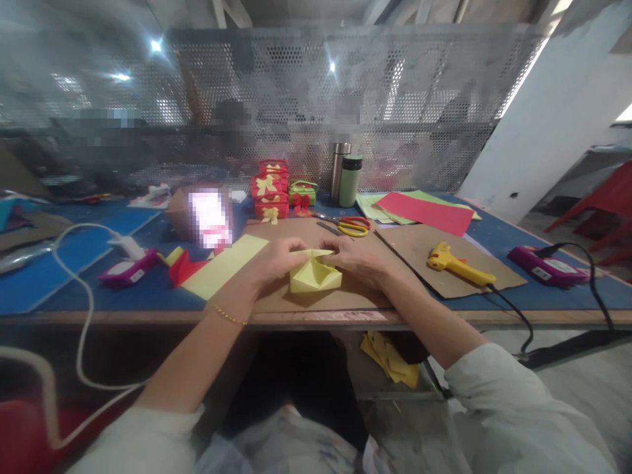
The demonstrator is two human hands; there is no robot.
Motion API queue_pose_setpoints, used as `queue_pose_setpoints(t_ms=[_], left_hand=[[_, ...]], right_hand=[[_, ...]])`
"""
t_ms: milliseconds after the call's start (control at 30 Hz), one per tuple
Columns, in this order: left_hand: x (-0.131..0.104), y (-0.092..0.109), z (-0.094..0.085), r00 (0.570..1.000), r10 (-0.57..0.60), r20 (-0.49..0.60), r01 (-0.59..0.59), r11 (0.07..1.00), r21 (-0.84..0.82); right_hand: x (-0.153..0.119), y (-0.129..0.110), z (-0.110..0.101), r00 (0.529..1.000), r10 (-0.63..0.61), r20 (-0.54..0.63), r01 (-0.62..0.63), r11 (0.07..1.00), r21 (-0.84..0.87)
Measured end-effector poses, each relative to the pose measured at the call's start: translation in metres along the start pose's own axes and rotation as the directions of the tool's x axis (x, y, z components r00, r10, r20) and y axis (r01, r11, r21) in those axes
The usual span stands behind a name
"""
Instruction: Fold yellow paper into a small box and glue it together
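Note:
A folded yellow paper box (315, 280) rests on the brown cardboard sheet in front of me, its sides partly raised and a flap standing at the back. My left hand (277, 258) grips its far left side, thumb and fingers closed on the paper. On the far right side, my right hand (351, 258) is likewise closed on the paper. Some fingertips are hidden behind the flap. A flat pale-yellow paper sheet (232, 263) lies beside my left forearm, with folded red paper (185, 268) at its left end.
Beyond my hands lie yellow-handled scissors (353, 227). Small red gift boxes (270, 191), a green box (309, 192) and a green flask (350, 181) stand behind. A yellow glue gun (459, 263) lies right on cardboard, its cord hanging over the edge. A lit screen (210, 214) leans left.

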State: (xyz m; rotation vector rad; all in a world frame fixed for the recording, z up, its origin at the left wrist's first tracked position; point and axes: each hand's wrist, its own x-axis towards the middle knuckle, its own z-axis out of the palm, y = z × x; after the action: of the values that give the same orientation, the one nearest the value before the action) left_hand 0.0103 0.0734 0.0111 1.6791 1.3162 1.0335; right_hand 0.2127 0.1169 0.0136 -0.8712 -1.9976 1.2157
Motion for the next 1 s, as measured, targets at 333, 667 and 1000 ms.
queue_pose_setpoints(t_ms=[333, 667, 1000], left_hand=[[0.000, -0.002, 0.000, 0.999, 0.026, -0.025, -0.025, 0.998, 0.058], [-0.001, -0.004, 0.000, 1.000, 0.013, -0.017, -0.012, 0.994, 0.105], [-0.002, -0.001, -0.002, 1.000, 0.012, 0.014, -0.014, 0.988, 0.152]], right_hand=[[0.006, 0.009, 0.002, 1.000, -0.027, -0.016, 0.026, 0.998, -0.049], [0.009, 0.010, 0.002, 0.993, -0.087, -0.076, 0.075, 0.986, -0.150], [0.006, 0.007, 0.001, 0.994, -0.103, 0.029, 0.106, 0.988, -0.108]])
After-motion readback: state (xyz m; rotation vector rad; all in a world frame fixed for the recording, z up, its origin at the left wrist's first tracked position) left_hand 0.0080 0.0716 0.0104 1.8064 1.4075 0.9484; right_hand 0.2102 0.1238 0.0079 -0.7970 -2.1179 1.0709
